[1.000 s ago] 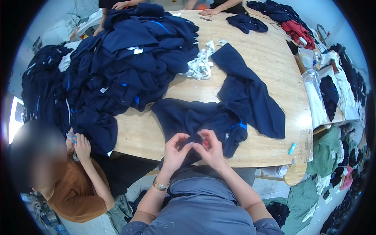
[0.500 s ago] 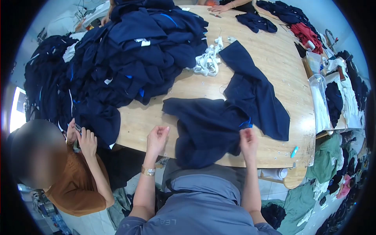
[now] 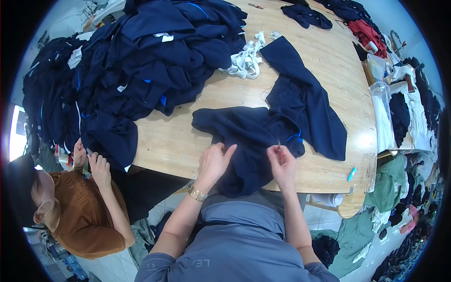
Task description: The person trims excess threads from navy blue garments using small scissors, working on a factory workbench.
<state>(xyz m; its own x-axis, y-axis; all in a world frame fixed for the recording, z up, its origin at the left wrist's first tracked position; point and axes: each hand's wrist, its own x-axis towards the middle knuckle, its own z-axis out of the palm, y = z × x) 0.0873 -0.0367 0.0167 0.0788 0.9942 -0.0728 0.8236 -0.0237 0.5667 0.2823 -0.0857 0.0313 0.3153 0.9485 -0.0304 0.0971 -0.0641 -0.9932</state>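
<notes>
A dark navy garment point(image 3: 249, 136) lies rumpled on the table's near edge, a bright blue strip point(image 3: 295, 137) at its right side. My left hand point(image 3: 213, 163) is at the garment's left edge, thumb held apart from the loosely bent fingers and nothing seen in it. Over the cloth to the right, my right hand point(image 3: 283, 168) is closed, fingertips together. A thin pointed tip sticks up from them, like thread snips point(image 3: 279, 142); the rest is hidden. Another navy piece point(image 3: 310, 98) lies spread just beyond, touching the first.
A large heap of navy garments point(image 3: 155, 61) covers the table's left side. White strips point(image 3: 246, 61) lie beside it. A turquoise marker-like object point(image 3: 352, 174) is near the right edge. A co-worker in a brown shirt point(image 3: 89, 211) handles navy cloth at left. Bagged cloth point(image 3: 383, 113) stands at right.
My left hand has moved right onto the garment's edge, its thumb now apart. My right hand has shifted left over the cloth. The view has tilted slightly, and a far person's hand has left view.
</notes>
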